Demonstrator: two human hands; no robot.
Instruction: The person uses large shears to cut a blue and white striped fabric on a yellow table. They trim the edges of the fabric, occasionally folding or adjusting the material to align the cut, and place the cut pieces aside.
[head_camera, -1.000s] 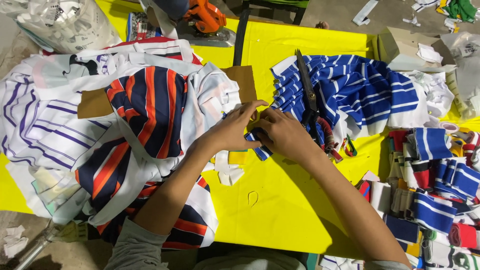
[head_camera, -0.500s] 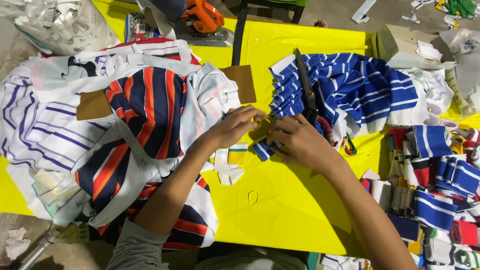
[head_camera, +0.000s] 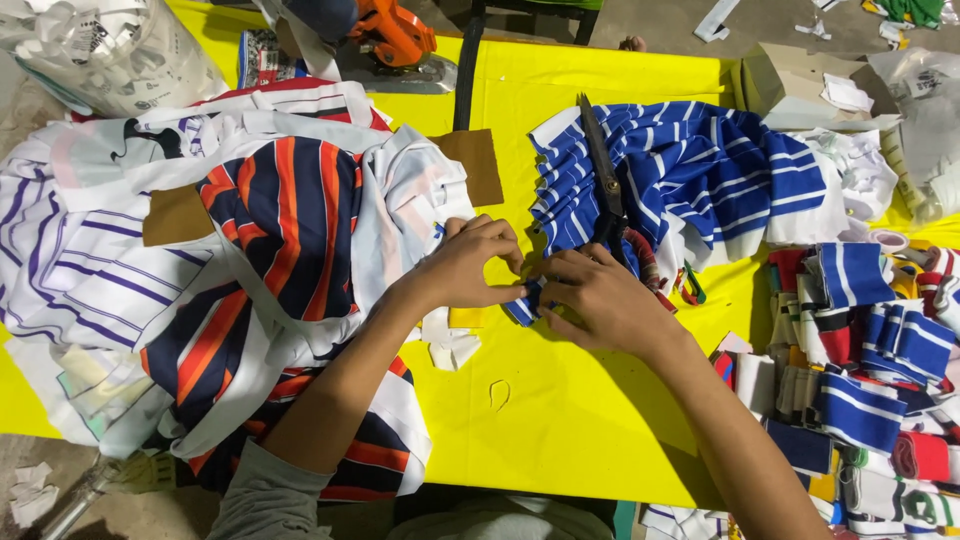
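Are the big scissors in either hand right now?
No. The scissors lie on the blue striped fabric, while both hands pinch a small striped piece.

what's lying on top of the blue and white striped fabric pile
A pair of long black scissors lies on the blue and white striped fabric pile, blades pointing away. The right hand covers the pile's near edge; the scissor handles are partly hidden.

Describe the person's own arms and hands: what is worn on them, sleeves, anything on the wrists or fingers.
Both forearms are bare from the elbow down. The left arm comes out of a short grey sleeve. The left hand and right hand wear no gloves, and no watch, bracelet or ring shows. The right arm's upper part is out of frame.
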